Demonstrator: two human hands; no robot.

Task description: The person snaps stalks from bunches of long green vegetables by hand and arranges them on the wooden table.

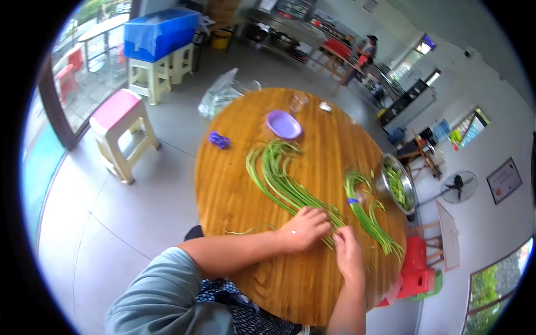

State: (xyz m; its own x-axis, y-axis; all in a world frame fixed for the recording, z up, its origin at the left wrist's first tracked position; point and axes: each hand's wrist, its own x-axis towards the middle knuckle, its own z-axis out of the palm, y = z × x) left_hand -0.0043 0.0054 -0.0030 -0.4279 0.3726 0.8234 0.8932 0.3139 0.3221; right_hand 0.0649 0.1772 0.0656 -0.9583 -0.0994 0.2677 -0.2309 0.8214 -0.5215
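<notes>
On a round wooden table (223, 184) lies a loose bunch of long green stalks (285, 187), curled at the far end. They look like garlic scapes or long beans. My left hand (304, 230) is closed over the near part of this bunch. Close beside it, my right hand (347, 251) pinches near the stalks' ends; what sits between its fingertips is too small to make out. Further right lies a second bundle of green stalks (368, 220), tied with a blue-purple band (352, 201).
A metal bowl (409, 192) at the table's right edge holds short green pieces. A purple basin (283, 124), a purple bundle (219, 140) and a glass (298, 101) are on the far side. A pink-topped stool (120, 114) stands left. A person (365, 56) is in the background.
</notes>
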